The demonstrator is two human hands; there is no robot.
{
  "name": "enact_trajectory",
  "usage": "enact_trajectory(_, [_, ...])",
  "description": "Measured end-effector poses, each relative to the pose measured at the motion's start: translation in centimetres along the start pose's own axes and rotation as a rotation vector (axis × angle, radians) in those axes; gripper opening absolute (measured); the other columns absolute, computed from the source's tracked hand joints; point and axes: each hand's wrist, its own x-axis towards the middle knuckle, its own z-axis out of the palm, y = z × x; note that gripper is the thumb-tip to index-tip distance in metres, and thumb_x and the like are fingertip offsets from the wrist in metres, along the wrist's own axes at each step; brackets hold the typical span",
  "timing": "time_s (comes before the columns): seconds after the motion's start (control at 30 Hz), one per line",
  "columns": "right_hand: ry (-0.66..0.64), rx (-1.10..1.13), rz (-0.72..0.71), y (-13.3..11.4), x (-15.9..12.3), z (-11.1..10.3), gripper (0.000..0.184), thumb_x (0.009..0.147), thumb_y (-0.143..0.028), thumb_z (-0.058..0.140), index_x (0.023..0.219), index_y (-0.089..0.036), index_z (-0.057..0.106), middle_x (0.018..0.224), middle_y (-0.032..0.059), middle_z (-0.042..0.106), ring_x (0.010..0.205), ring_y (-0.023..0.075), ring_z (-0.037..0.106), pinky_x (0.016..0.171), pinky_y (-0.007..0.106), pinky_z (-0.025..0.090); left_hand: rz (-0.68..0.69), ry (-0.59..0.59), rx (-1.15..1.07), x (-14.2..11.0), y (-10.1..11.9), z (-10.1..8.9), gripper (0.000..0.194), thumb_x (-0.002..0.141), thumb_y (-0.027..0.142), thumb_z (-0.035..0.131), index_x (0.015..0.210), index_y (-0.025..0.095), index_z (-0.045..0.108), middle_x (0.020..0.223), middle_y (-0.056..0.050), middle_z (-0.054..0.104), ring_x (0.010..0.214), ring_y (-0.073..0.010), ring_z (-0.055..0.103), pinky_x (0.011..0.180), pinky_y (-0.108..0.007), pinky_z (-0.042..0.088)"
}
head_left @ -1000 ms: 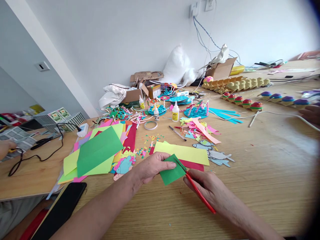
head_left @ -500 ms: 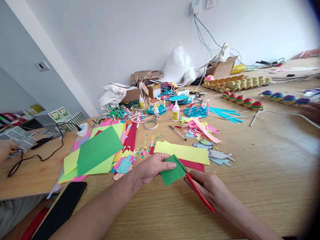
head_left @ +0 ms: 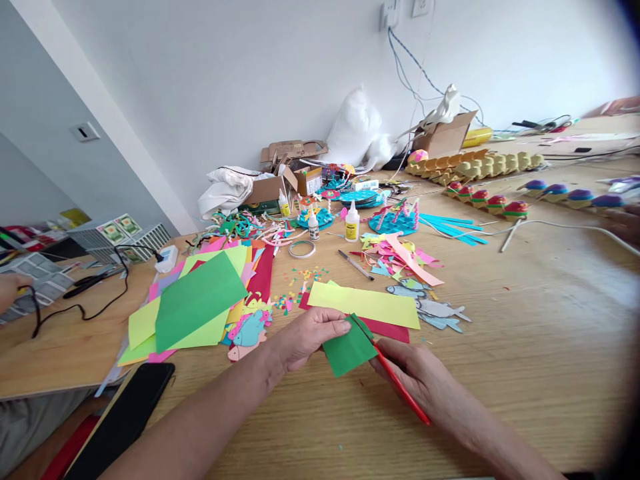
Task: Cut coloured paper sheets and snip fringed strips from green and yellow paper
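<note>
My left hand (head_left: 307, 337) pinches a small folded piece of green paper (head_left: 347, 350) just above the wooden table (head_left: 525, 347). My right hand (head_left: 425, 380) is closed on red-handled scissors (head_left: 400, 383), whose blades reach into the green piece along its upper right edge. Right behind the hands lie a yellow paper strip (head_left: 365, 305) and a red sheet (head_left: 385, 329) under it.
A stack of coloured paper sheets (head_left: 197, 300) lies to the left, a black phone (head_left: 123, 420) at the near left edge. Glue bottles (head_left: 351, 223), a tape ring (head_left: 301, 249), paper fish (head_left: 435, 313), scraps and boxes crowd the back. Other people's hands show at far left (head_left: 10, 290) and far right (head_left: 625, 223).
The green piece has turned and dropped slightly towards me while the scissors stay in its edge. The hand at far left has pulled its black cable leftwards.
</note>
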Motion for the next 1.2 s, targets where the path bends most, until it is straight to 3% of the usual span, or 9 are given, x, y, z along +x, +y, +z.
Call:
enact_trajectory(0.33, [-0.04,-0.057,0.006,1.6,-0.3,0.7,0.038,0.086,-0.04,0.034,0.063,-0.017,0.054,0.061,0.0001,0.057,0.058,0.0139,0.049,0.05,0.02,0.037,-0.04,0.0,-0.029,0.0,-0.8,-0.1,0.03,0.066,0.039,0.065,0.077,0.011,0.065,0.068,-0.004,0.06,0.06,-0.0107,0.051,0.061,-0.022,0.037])
enact_trajectory(0.5, [-0.09,-0.135,0.072,1.8,-0.8,1.0,0.04,0.086,-0.042,0.031,0.06,-0.017,0.049,0.055,-0.0016,0.051,0.049,0.011,0.042,0.045,0.021,0.03,-0.05,-0.008,-0.046,-0.1,-1.8,-0.3,0.027,0.064,0.039,0.067,0.065,0.012,0.06,0.06,0.001,0.053,0.054,-0.0083,0.045,0.056,-0.02,0.033])
enact_trajectory(0.63, [-0.132,-0.069,0.129,1.4,-1.1,0.7,0.038,0.086,-0.04,0.031,0.06,-0.017,0.047,0.056,-0.0017,0.05,0.051,0.0113,0.042,0.047,0.022,0.03,-0.075,0.024,-0.03,-0.6,-2.2,-0.7,0.029,0.063,0.04,0.067,0.061,0.013,0.056,0.056,0.003,0.048,0.052,-0.0075,0.04,0.053,-0.02,0.03])
enact_trajectory(0.77, [-0.046,0.152,0.171,1.3,-0.8,0.0,0.031,0.082,-0.041,0.038,0.061,-0.019,0.042,0.054,-0.005,0.04,0.05,0.0098,0.038,0.046,0.022,0.029,-0.004,0.097,0.096,-0.9,-1.7,-1.2,0.032,0.068,0.042,0.061,0.059,0.013,0.052,0.055,0.003,0.042,0.053,-0.0078,0.036,0.053,-0.021,0.027])
enact_trajectory(0.87, [0.003,0.374,0.182,0.6,0.0,-0.1,0.024,0.075,-0.041,0.049,0.073,-0.018,0.044,0.061,-0.0047,0.042,0.051,0.009,0.038,0.045,0.021,0.031,0.115,0.15,0.27,-0.7,-1.1,-1.1,0.032,0.073,0.044,0.055,0.06,0.015,0.049,0.056,0.004,0.037,0.054,-0.0083,0.032,0.053,-0.021,0.026])
enact_trajectory(1.03, [0.109,0.54,0.18,-0.6,1.2,0.5,0.026,0.061,-0.033,0.062,0.075,-0.018,0.046,0.063,-0.0046,0.045,0.052,0.0082,0.038,0.044,0.02,0.03,0.192,0.121,0.492,0.0,-0.3,-0.5,0.033,0.077,0.045,0.047,0.063,0.015,0.049,0.056,0.004,0.036,0.054,-0.0093,0.031,0.051,-0.022,0.025])
enact_trajectory(1.2, [0.217,0.612,0.178,-0.6,1.8,0.7,0.023,0.058,-0.026,0.063,0.07,-0.019,0.046,0.061,-0.0052,0.047,0.051,0.0078,0.04,0.045,0.02,0.031,0.214,0.085,0.422,-0.2,-0.1,-0.3,0.031,0.078,0.043,0.048,0.072,0.013,0.053,0.061,0.003,0.041,0.056,-0.0087,0.035,0.051,-0.021,0.028])
